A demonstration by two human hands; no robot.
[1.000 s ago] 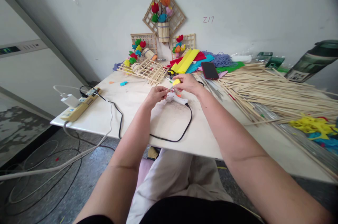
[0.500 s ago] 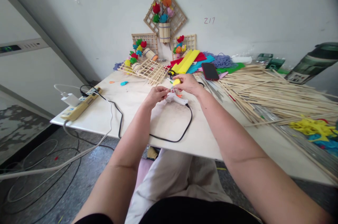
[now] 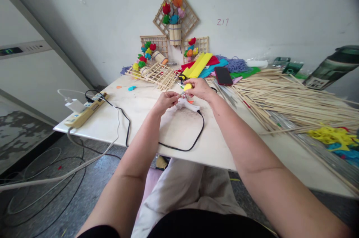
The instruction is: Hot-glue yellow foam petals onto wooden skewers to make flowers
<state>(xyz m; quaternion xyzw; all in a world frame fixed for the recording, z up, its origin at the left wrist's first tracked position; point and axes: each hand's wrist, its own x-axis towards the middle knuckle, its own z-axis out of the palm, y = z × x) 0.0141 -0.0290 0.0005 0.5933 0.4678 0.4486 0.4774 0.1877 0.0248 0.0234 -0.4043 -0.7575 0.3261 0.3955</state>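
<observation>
My right hand (image 3: 202, 89) pinches a small yellow crepe-paper flower piece (image 3: 187, 87) above the table. Just left of it and slightly lower, my left hand (image 3: 166, 101) has thumb and forefinger pressed together; what they hold is too small to make out. A white glue gun (image 3: 188, 105) lies on the table right under both hands, its black cord looping toward me. Something small, red and white, shows between the hands by the gun's front end. An orange scrap (image 3: 191, 102) lies beside the gun.
Wooden lattice panels (image 3: 157, 75) with paper flowers stand at the back. Coloured crepe paper (image 3: 198, 67), a phone (image 3: 223, 76) and a heap of thin sticks (image 3: 291, 99) cover the right side. A power strip (image 3: 86, 110) sits at the left edge; a blue petal piece (image 3: 131, 88) lies nearby.
</observation>
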